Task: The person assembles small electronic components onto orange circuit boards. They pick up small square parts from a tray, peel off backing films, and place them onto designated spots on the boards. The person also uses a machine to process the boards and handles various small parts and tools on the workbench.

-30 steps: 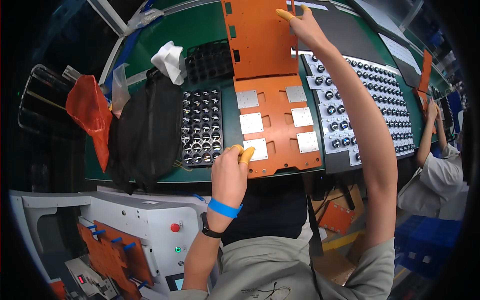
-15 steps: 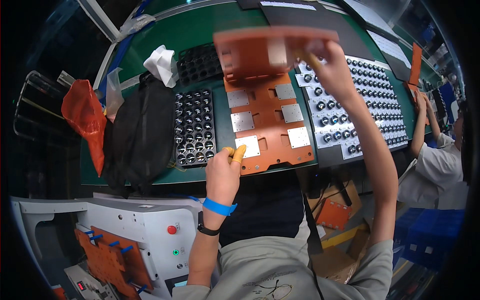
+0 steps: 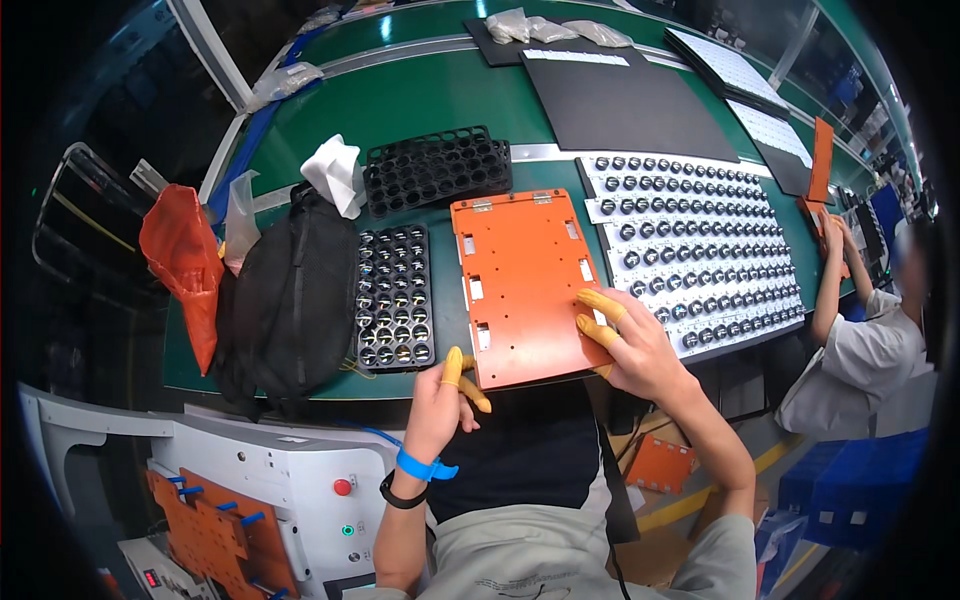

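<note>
The orange hinged fixture [image 3: 527, 290] lies folded on the table in front of me, its flat lid covering the square metal plates inside. Hinges show along its far edge, and pale metal shows through slots at both sides. My right hand [image 3: 632, 345], with yellow finger cots, grips the right edge near the front corner, fingers on the lid. At the near left corner is my left hand [image 3: 445, 398], its yellow-cotted fingers apart beside the edge; whether they touch it is hard to tell. A black tray [image 3: 430, 320] of round lens-like parts stands left of the fixture.
On the right lies a white panel array [image 3: 690, 255] with rows of black-rimmed round lenses. An emptier black tray [image 3: 438, 170], black bag [image 3: 290, 300] and orange bag [image 3: 182, 260] are at left. A grey machine [image 3: 310, 480] stands below; another person [image 3: 860, 330] works at far right.
The raised orange lid has swung down over the metal plates. My right hand came down and nearer with it, and my left hand moved off a plate to the near left corner.
</note>
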### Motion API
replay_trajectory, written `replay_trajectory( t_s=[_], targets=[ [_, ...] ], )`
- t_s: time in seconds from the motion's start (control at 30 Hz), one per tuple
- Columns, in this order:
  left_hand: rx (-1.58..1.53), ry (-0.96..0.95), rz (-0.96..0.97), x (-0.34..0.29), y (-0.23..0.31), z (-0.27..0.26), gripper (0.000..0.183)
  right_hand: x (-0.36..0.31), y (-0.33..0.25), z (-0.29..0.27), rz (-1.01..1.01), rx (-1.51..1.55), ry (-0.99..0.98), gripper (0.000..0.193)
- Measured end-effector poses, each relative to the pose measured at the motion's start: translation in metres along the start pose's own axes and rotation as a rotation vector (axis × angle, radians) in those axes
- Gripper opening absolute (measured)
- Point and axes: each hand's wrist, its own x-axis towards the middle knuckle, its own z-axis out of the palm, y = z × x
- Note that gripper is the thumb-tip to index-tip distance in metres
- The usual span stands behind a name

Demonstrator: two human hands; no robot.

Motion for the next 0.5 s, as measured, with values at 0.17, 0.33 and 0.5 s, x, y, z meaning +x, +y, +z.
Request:
replay_trajectory(
  t_s=[0.17, 0.33, 0.5],
  targets=[
    [-0.109, -0.015, 0.057, -0.013, -0.017, 0.016, 0.056, 0.006, 0.004, -0.007, 0.011, 0.009, -0.145, 0.046],
    [-0.262, -0.085, 0.092, -0.016, -0.043, 0.029, 0.067, 0.011, -0.001, -0.013, 0.053, 0.033, -0.218, 0.054],
    [-0.232, -0.117, 0.152, -0.010, -0.050, 0.025, 0.074, 0.003, -0.006, -0.011, 0.120, 0.088, -0.283, 0.063]
  ],
)
